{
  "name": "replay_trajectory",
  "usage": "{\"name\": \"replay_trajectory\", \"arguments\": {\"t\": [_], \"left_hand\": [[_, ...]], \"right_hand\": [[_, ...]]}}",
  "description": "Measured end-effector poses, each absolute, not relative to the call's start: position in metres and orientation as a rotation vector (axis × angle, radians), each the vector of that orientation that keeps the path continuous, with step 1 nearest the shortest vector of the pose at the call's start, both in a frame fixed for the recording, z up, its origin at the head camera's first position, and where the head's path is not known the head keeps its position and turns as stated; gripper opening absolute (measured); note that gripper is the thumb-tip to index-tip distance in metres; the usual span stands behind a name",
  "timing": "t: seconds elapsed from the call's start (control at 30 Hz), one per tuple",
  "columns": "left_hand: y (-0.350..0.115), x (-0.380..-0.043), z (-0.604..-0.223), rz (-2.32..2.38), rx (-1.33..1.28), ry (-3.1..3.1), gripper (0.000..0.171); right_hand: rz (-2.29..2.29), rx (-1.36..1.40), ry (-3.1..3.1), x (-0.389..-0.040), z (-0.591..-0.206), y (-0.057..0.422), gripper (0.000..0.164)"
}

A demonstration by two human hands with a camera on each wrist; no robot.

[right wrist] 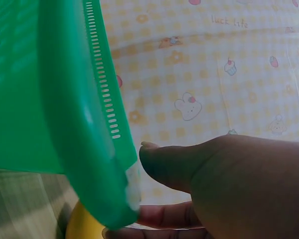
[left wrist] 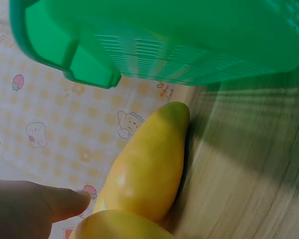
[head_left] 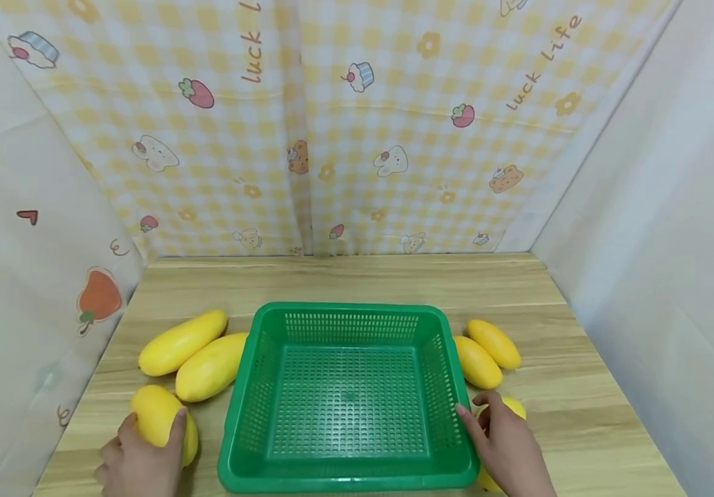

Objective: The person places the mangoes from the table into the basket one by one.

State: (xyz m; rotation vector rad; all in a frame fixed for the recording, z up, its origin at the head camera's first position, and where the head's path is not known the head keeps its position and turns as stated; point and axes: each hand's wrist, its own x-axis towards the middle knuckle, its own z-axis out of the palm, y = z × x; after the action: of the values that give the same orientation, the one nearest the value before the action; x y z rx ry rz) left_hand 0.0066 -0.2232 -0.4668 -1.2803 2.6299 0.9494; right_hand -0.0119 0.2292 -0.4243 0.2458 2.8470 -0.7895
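My left hand (head_left: 142,462) curls round a plump yellow mango (head_left: 157,414) at the front left, thumb on its right side and fingers on its left. In the left wrist view, that hand's thumb (left wrist: 65,203) stands over the near mango (left wrist: 122,226). A green plastic basket (head_left: 351,482) with slotted walls sits in the middle. By its right wall, my right hand (head_left: 509,442) reaches over another yellow mango (head_left: 514,406), largely hidden under the hand. Its thumb overlaps the basket rim in the head view; the right wrist view shows thumb and fingers spread apart.
Two long yellow mangoes (head_left: 183,343) lie left of the basket, and two smaller orange-yellow ones (head_left: 494,343) lie to its right. All rest on a wood-grain table (head_left: 581,414). A checked cloth wall (head_left: 357,193) stands behind, with pale cloth on both sides.
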Motion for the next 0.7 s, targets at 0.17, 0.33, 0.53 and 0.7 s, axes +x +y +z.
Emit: {"name": "replay_trajectory", "arguments": {"t": [0.17, 0.33, 0.53, 0.7], "left_hand": [[-0.223, 0.005, -0.471, 0.920, -1.271, 2.627, 0.100], [-0.223, 0.005, -0.473, 0.977, -1.277, 2.635, 0.094], [-0.225, 0.006, -0.475, 1.005, -1.235, 2.644, 0.082], [-0.226, 0.001, -0.473, 0.922, -1.137, 2.663, 0.080]], "right_hand": [[-0.788, 0.213, 2.848, -0.011, -0.428, 0.225, 0.047], [-0.814, 0.213, 2.835, -0.011, -0.433, 0.220, 0.044], [-0.738, 0.230, 2.851, -0.011, -0.436, 0.219, 0.043], [-0.707, 0.281, 2.856, -0.011, -0.438, 0.213, 0.040]]}}
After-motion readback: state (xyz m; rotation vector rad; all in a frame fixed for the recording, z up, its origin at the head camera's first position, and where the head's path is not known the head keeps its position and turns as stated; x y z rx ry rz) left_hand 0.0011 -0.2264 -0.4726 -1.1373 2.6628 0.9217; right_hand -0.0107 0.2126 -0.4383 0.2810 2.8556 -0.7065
